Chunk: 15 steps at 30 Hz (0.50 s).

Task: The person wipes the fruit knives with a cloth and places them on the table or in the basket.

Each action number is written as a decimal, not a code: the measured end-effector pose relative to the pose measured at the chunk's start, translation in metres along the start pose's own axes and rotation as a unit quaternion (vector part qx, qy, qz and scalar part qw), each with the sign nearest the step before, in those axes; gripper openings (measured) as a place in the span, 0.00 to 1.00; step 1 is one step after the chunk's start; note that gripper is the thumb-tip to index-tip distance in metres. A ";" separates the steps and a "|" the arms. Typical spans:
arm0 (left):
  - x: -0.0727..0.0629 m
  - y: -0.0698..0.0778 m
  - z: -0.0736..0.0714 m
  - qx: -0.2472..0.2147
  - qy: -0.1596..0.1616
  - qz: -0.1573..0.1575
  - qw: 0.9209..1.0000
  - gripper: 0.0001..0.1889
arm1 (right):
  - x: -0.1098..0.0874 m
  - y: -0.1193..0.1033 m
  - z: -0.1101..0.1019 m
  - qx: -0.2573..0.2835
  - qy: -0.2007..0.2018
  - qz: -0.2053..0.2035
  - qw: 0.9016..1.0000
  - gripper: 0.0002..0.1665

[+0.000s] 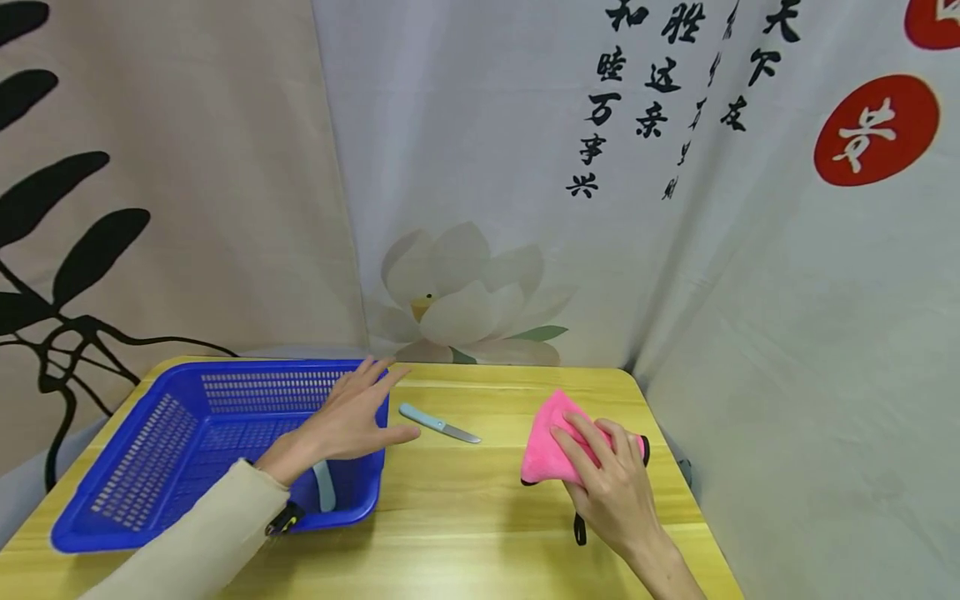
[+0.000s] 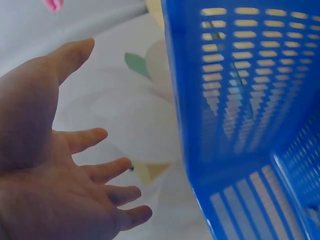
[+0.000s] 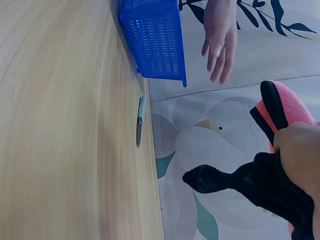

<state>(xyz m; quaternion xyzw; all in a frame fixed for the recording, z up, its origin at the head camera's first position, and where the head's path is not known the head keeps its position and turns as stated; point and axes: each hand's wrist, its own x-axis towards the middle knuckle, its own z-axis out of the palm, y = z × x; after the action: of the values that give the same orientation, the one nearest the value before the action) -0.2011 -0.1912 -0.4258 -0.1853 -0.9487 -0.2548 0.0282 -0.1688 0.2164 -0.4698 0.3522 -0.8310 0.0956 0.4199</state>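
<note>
My right hand (image 1: 617, 487) grips a folded pink cloth (image 1: 551, 442) with black edging, held above the right part of the table. A black loop (image 3: 205, 179) hangs from the cloth in the right wrist view. Over the right side of a blue plastic basket (image 1: 217, 512) my left hand (image 1: 348, 421) is spread with nothing in it; its palm and fingers (image 2: 107, 170) show in the left wrist view. A small knife (image 1: 438, 422) with a light blue handle lies on the table between the hands. Inside the basket, partly behind my left wrist, is another light blue handle (image 1: 325, 486).
The wooden table (image 1: 450, 542) ends at a back edge against a printed curtain (image 1: 480, 167). The basket takes up the table's left part. At right the table's edge runs near a hanging white cloth (image 1: 810, 333).
</note>
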 end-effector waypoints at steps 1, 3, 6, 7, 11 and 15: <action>0.006 0.003 0.004 0.002 -0.007 0.005 1.000 0.51 | -0.001 0.000 0.000 -0.001 0.000 0.000 1.000 0.23; 0.018 0.008 0.011 0.003 -0.025 0.015 1.000 0.50 | -0.002 0.001 -0.001 -0.001 0.001 0.002 1.000 0.23; 0.034 0.015 0.021 0.008 -0.055 0.018 0.998 0.50 | -0.004 0.001 -0.001 -0.003 0.000 0.005 1.000 0.24; 0.039 0.017 0.025 0.009 -0.064 0.018 0.998 0.49 | -0.005 0.001 -0.001 -0.003 0.002 0.006 1.000 0.25; 0.056 0.023 0.037 0.002 -0.103 0.008 0.995 0.50 | -0.008 0.002 -0.002 -0.005 0.004 0.009 1.000 0.27; 0.072 0.025 0.045 0.001 -0.144 -0.011 0.990 0.48 | -0.011 0.003 -0.002 -0.003 0.001 0.011 1.000 0.24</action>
<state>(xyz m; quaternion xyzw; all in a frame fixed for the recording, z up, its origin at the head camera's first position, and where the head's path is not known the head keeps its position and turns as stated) -0.2566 -0.1245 -0.4428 -0.2095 -0.9451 -0.2249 -0.1108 -0.1652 0.2248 -0.4769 0.3414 -0.8348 0.0984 0.4205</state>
